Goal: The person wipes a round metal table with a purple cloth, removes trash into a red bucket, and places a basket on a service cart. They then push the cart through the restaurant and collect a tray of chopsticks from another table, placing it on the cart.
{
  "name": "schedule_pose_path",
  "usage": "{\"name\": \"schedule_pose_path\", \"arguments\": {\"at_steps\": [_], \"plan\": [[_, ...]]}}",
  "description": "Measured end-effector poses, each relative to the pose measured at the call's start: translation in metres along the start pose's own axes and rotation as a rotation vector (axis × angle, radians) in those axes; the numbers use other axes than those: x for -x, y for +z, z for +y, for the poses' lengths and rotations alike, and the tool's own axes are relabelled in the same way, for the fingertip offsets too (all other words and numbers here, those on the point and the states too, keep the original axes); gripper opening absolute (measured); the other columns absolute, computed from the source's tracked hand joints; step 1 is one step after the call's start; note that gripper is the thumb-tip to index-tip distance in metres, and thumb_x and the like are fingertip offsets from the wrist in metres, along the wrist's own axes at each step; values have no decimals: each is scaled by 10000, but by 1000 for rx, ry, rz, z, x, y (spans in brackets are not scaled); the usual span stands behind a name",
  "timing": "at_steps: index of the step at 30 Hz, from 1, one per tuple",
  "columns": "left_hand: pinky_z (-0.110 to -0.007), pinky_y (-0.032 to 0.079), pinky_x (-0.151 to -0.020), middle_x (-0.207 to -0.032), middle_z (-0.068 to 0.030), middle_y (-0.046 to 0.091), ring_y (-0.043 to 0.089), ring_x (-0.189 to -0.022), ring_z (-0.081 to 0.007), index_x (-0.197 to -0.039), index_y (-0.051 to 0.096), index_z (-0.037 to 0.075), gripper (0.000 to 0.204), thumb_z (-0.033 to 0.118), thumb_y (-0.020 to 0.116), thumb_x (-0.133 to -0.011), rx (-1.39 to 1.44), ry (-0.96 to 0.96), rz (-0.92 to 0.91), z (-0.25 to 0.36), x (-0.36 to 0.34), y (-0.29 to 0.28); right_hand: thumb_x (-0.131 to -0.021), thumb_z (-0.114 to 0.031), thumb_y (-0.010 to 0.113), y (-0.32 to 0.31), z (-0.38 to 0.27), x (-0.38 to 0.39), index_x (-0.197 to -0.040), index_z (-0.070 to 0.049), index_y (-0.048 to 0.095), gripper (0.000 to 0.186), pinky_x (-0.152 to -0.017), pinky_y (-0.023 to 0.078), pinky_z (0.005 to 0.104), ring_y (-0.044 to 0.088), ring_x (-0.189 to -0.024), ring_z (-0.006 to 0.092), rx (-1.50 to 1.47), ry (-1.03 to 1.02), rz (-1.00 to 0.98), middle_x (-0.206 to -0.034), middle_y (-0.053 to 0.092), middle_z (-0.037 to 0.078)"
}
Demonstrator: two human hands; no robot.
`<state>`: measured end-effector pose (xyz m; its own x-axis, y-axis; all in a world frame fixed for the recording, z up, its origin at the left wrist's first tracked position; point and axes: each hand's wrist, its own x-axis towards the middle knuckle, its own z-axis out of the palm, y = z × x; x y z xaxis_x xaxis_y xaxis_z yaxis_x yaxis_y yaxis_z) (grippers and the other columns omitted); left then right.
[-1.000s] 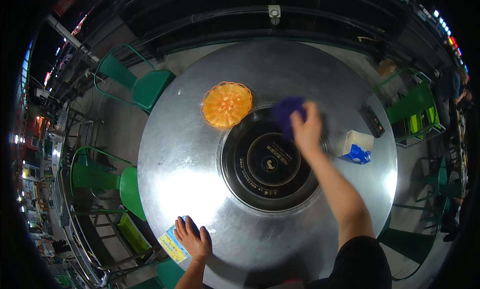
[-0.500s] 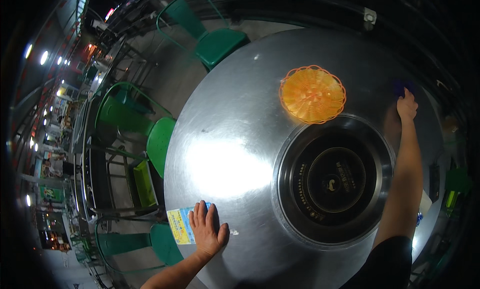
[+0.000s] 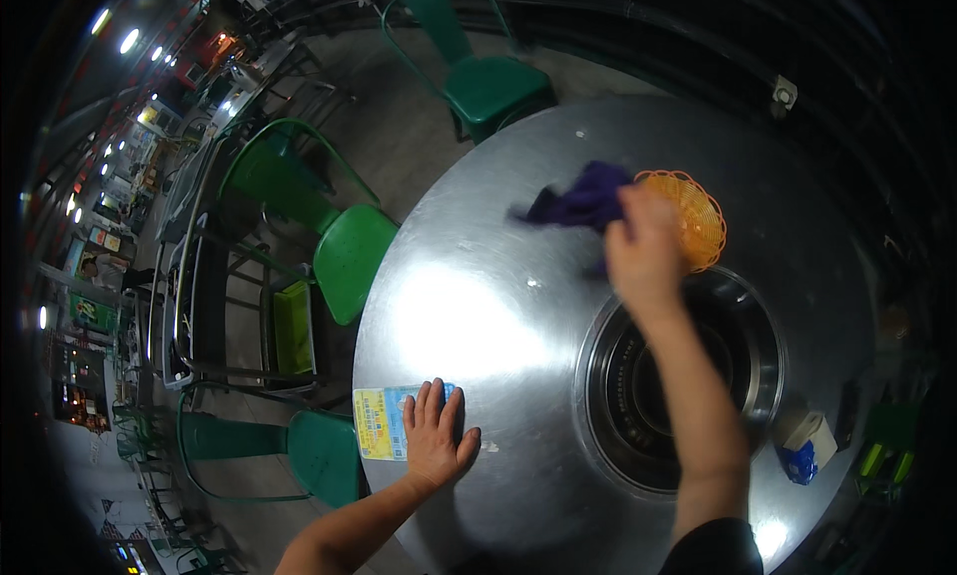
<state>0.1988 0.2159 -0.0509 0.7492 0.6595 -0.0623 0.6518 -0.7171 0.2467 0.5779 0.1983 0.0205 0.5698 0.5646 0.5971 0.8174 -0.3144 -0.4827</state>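
Note:
My right hand grips a dark purple cloth and presses it on the round shiny metal table, just left of a small orange plastic basket. The hand partly hides the basket's left side. My left hand lies flat with fingers spread on the table's near left edge. Its fingertips rest on a yellow and blue printed card. A round black burner well sits sunk in the table's middle, under my right forearm.
Green metal chairs stand around the table: one at the far side, one on the left, one near my left arm. A white and blue packet lies at the table's right edge. More tables and lamps fill the left background.
My right hand has swept the purple cloth from the table's right side across to the left of the orange basket. My left hand stays on the card. My head has turned left.

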Motion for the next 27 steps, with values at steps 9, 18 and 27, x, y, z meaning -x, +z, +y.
{"name": "schedule_pose_path", "arguments": {"at_steps": [9,18,27], "plan": [[-580,132,-1150,-1491,-232,347,283,-1406,-399,-1403,467,87,658,438,592,-861,40,19,50,2,2,-3,-908,-124,476,188,-15,6,-987,-61,621,176,-830,496,421,585,-968,319,216,7,-15,-1016,602,144],[-589,153,-1139,-1472,-240,366,304,-1383,-418,-1371,481,62,651,433,600,-849,37,-32,11,-5,4,3,-820,-58,519,150,-154,152,-965,-43,679,217,-923,484,424,596,-1055,328,-658,-294,-523,-1078,638,163],[-562,107,-1171,-1516,-211,329,249,-1439,-365,-1431,444,100,658,454,557,-888,33,-32,19,0,0,-7,-814,-142,585,50,-61,78,-1247,-106,557,435,-798,530,357,680,-887,287,-621,393,-456,-999,685,177]]}}
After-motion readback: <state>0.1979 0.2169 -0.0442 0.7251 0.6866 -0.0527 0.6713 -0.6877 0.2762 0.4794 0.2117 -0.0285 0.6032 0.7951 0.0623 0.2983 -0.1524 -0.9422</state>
